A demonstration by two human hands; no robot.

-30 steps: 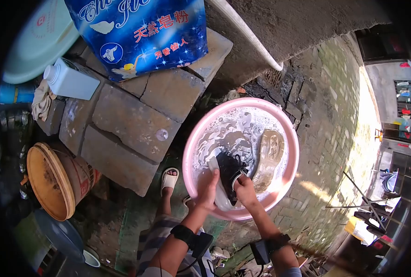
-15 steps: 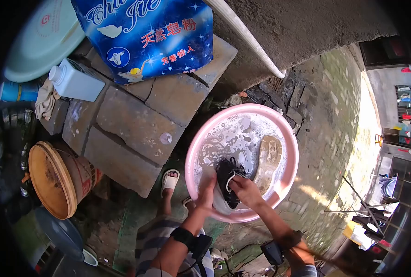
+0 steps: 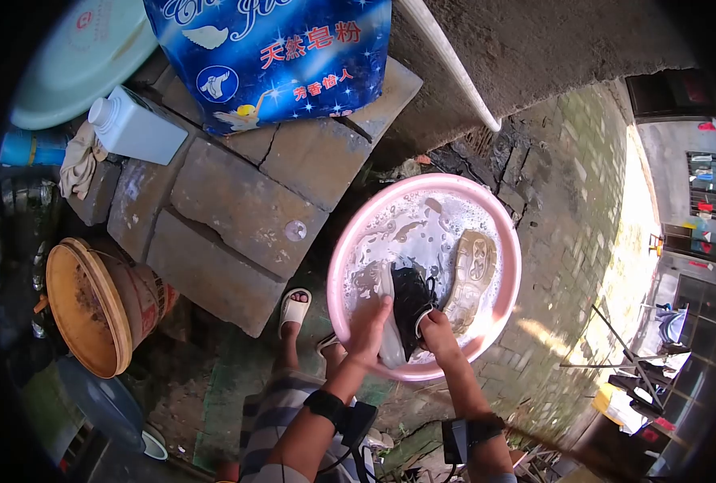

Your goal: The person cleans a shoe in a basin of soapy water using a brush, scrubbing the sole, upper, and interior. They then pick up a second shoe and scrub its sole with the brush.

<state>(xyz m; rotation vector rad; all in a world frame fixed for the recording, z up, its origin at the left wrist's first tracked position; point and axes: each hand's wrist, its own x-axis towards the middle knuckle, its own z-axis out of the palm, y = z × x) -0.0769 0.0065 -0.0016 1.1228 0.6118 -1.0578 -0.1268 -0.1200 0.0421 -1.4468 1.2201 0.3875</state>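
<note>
A black shoe with a pale sole is tilted on its side over the soapy water in a pink basin. Against its sole rests my left hand, thumb up, gripping that side. The fingers of my right hand are closed on the shoe's collar near the laces. To the right of it a second shoe lies in the suds, its tan sole facing up. Foam and bubbles cover much of the water.
On the brick ledge stand a blue soap powder bag, a pale bottle and a rag. A tilted bucket is at the left. Above the basin runs a white pipe. A sandalled foot is beside the ledge.
Both hands have turned the black shoe, so more of its pale sole edge shows on the left. My left hand has shifted slightly right along the sole.
</note>
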